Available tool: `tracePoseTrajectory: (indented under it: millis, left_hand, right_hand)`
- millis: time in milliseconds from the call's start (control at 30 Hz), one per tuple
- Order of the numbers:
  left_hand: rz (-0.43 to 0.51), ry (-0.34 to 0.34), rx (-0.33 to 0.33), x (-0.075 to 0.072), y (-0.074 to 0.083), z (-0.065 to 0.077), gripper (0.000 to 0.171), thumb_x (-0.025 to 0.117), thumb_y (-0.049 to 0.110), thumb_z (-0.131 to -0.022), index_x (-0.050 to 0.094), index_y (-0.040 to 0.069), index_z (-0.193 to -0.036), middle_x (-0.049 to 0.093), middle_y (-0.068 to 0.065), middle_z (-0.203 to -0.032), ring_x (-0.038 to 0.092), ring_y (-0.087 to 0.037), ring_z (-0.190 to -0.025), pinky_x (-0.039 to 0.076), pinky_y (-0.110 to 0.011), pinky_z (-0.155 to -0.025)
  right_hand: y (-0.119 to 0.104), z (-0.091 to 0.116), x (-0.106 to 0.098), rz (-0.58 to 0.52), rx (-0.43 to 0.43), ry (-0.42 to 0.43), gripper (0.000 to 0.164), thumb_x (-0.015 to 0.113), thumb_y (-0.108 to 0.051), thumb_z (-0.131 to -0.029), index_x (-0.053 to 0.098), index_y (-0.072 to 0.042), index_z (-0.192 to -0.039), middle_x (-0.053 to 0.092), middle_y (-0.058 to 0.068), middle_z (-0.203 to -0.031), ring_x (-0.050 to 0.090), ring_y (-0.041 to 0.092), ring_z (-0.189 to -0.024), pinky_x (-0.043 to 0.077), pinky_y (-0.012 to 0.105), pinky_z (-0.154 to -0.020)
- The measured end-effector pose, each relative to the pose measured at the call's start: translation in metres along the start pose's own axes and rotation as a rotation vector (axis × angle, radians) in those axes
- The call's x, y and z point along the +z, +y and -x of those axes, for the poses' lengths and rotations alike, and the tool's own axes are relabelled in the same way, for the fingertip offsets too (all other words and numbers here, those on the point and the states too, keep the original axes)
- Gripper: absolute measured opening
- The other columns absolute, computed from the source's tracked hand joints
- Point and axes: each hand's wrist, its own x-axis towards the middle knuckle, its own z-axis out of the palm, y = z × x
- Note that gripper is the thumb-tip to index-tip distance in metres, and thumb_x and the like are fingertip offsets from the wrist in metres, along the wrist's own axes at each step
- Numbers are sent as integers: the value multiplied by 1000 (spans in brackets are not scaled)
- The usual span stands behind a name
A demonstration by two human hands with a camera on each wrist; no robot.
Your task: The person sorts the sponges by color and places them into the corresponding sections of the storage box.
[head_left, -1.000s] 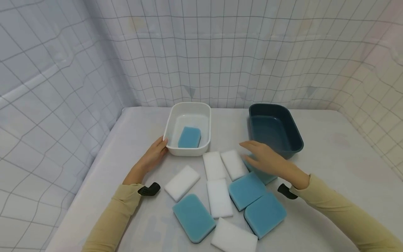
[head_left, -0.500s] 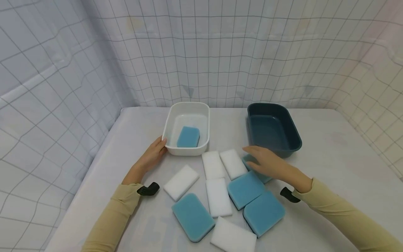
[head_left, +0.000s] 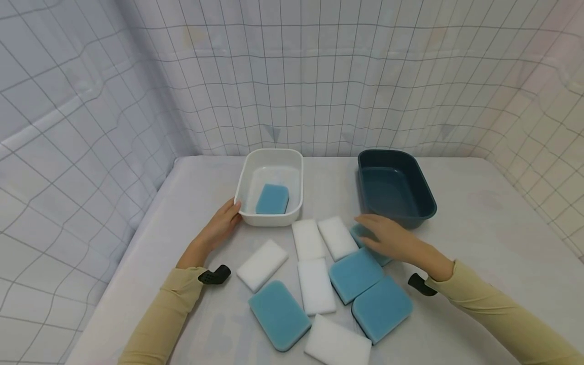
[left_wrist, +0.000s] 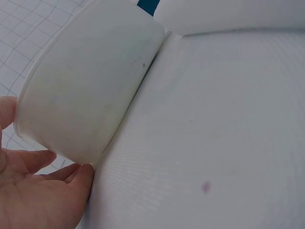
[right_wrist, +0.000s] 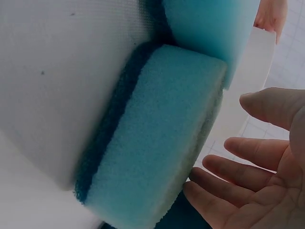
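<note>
Right hand (head_left: 388,238): fingers loosely spread, nothing gripped. The near blue sponge (head_left: 359,234) is right under it, about 6 o'clock from the fingertips; long axis looks roughly 10-to-4, partly hidden. Contact: can't tell. Right hand is clearly nearer; left hand (head_left: 220,226) is well apart at 9 o'clock, holding the white tub (head_left: 269,221) at its 7 o'clock corner. Around the right hand: upright white sponge (head_left: 338,238) at 9, middle blue sponge (head_left: 356,276) at 7, lower blue sponge (head_left: 382,310) at 6, dark tub (head_left: 422,219) at 12. One blue piece (head_left: 272,198) inside white tub.
</note>
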Motion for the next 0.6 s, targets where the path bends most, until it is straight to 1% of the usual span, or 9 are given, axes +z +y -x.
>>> tracePoseTrajectory:
  millis: [267,500,600]
  left_hand:
    - [-15,3,7,0,-1,1,64,27,38,-103,-2,8,-152,-2,-9,-160,0,-26,-148,5,-45,-122]
    - [-18,12,1,0,-2,0,66,29,41,-102,-1,10,-152,-1,-6,-160,1,-25,-148,6,-44,-123]
    - [-14,13,4,0,-2,0,65,29,40,-102,-1,10,-152,0,-5,-160,2,-24,-148,6,-43,-123]
  right_hand:
    - [2,2,3,23,-4,-16,52,61,-17,-90,46,6,-134,49,26,-136,48,41,-125,45,52,-100]
    - [3,5,5,90,-43,-30,53,63,-20,-88,48,8,-131,48,27,-136,47,41,-125,44,52,-100]
    - [2,7,4,102,-44,-30,52,62,-21,-89,49,7,-131,48,25,-136,46,41,-126,45,52,-99]
